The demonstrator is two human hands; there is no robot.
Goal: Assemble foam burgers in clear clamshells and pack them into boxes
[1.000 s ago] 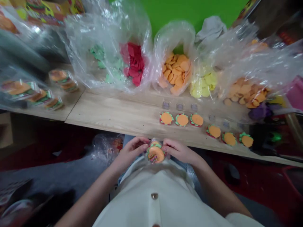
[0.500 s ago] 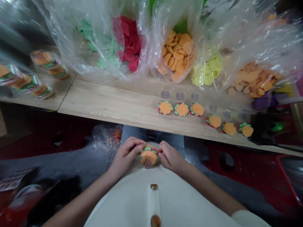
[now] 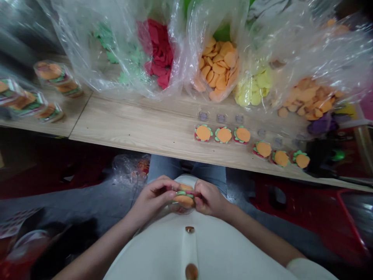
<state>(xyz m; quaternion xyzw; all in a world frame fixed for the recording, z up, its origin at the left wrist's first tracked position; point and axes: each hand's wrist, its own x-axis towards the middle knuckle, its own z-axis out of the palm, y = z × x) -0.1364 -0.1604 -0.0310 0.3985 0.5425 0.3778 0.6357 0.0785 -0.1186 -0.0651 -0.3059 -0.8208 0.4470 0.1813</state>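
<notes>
Left hand (image 3: 155,196) and right hand (image 3: 212,197) grasp opposite sides of 1 clear-cased toy burger (image 3: 184,201), held at the lap, off the table (image 3: 131,126). Step, as judged: 2-handed pressing or checking; next move calls for even finger pressure.

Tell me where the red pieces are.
In the head view, the red pieces are on the table, near the top, left of centre, between the green pieces and an orange pile.
</notes>
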